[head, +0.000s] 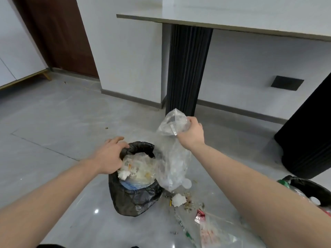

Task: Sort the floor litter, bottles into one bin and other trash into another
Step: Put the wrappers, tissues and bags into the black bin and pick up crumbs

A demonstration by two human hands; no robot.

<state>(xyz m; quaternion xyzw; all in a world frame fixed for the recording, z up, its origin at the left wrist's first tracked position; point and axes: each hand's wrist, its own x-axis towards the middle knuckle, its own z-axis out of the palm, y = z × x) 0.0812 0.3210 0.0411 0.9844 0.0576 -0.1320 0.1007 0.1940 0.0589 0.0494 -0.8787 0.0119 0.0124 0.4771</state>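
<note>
While the left hand (109, 156) rests on the near-left rim of a bin lined with a black bag (133, 197), its fingers bent over the liner's edge and the thumb toward the opening, the bin itself stands on the grey tiled floor (53, 122) and is filled close to the top with pale trash (138, 167): crumpled wrappers, a white wad and something blue lower down. Just right of the bin, the right hand (192, 133) is raised above rim height and grips the bunched top of a clear plastic bag (172, 154), fingers curled tightly round it; the bag hangs down beside the bin's right edge, its lower end near the floor and overlapping the liner in this view, so whether it touches the bin cannot be told. Below it on the floor lie a crumpled white tissue (178, 200), a scatter of small crumbs (189, 204), a red-and-white wrapper (200, 215) and a flat clear bag with reddish print (215, 231). At the far right edge, a second black-lined bin (308, 190) shows partly, with something green on its rim and clear plastic inside. Behind all this, a pale worktop (215, 18) stands on a dark ribbed pedestal (188, 68) against the white wall.
</note>
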